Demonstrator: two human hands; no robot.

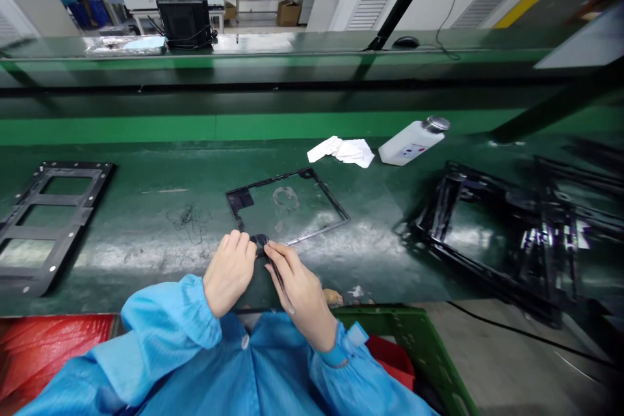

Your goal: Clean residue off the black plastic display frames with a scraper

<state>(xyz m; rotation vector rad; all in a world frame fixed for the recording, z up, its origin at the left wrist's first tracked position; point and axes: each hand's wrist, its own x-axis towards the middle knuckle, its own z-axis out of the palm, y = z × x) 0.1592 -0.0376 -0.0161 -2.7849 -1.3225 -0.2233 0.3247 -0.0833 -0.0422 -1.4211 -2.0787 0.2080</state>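
A thin black rectangular frame point(319, 194) lies flat on the green belt in front of me. At its near edge my left hand point(229, 271) is closed and pinches a small black round part point(260, 241). My right hand point(299, 289) holds a slim pair of tweezers point(279, 276), the tip meeting that same small part. Both hands touch at the frame's near left corner. Blue sleeves cover my wrists.
A black metal fixture plate point(49, 221) lies at the left. A stack of black frames point(517, 234) sits at the right. Behind the frame are a white cloth point(344, 150) and a white bottle point(412, 141). A tangle of thin threads point(190, 218) lies on the belt. A green crate point(414, 338) stands below.
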